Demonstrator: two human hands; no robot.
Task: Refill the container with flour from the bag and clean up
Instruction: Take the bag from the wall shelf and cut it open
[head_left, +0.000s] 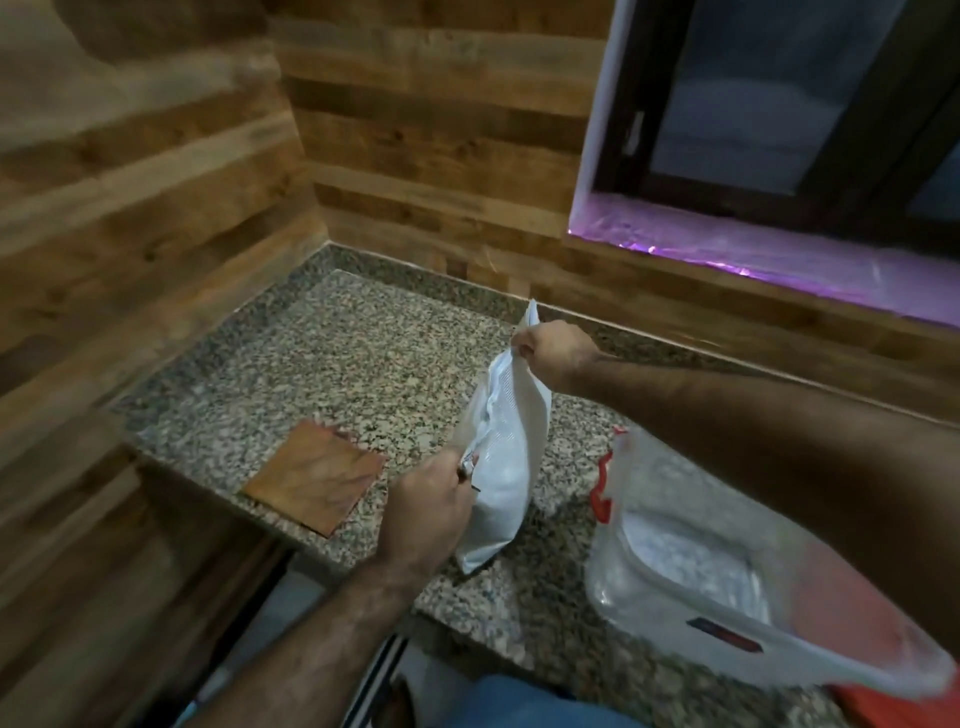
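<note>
A white flour bag (506, 467) stands upright on the speckled granite counter (337, 364). My right hand (553, 351) pinches the far top corner of the bag. My left hand (428, 512) grips the near top corner, and the mouth of the bag is stretched between the two. To the right sits a clear plastic container (727, 587) with red clips, open on top, with white flour in its bottom. My right forearm passes above it.
A flat brown wooden square (317, 480) lies on the counter near its left front edge. Wood-panelled walls close off the left and back. A dark window with a pink-lit sill (779, 249) is at the upper right.
</note>
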